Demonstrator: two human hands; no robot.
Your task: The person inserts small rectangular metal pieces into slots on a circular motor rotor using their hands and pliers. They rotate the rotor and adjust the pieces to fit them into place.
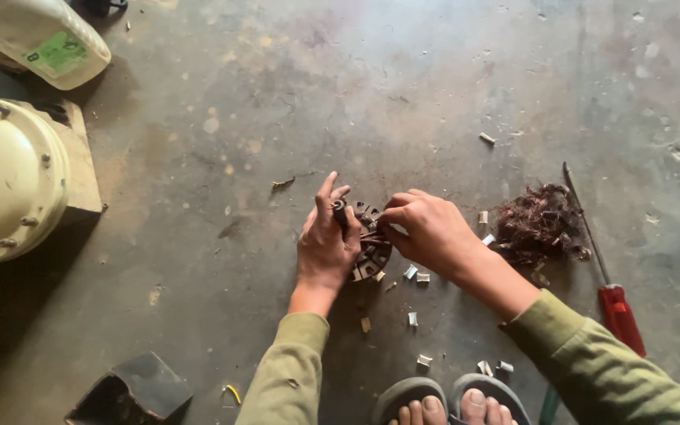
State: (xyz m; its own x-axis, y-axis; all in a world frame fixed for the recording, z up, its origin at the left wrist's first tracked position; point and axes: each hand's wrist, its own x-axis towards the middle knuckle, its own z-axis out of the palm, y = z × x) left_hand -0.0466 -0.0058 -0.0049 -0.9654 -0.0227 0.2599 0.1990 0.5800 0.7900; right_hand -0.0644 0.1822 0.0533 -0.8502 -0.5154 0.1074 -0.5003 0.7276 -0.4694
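1. Left hand (326,245): near centre of the scene, low over the concrete floor (403,86). Its grip is closed around the left side of a small round slotted metal core (370,250), with the index finger raised and straight. A short dark stub, probably the core's shaft, shows just above the thumb.
2. Right hand (428,230): touching the core from the right. Its fingertips are pinched narrow at the core's upper edge; what they pinch is too small to tell.
3. Slotted metal core: held between both hands, just above the floor, in the middle of the scene. It is dark, with open slots around its rim.
4. Tangle of copper wire (537,224): lying on the floor just to the right of the right hand, reddish-brown and loose.
5. Screwdriver (601,275): on the floor right of the wire, with a red handle at the near end and its thin shaft pointing far and slightly left.
6. Small pale scraps (417,275): scattered on the floor near the hands.
7. Cream-coloured round housing (5,177): far left, set on a wooden block.
8. White plastic jug (41,35): far left corner, lying tilted.
9. Dark angular block (131,389): near left, on the floor.
10. Sandalled feet (450,401): at the near edge, between the olive sleeves.
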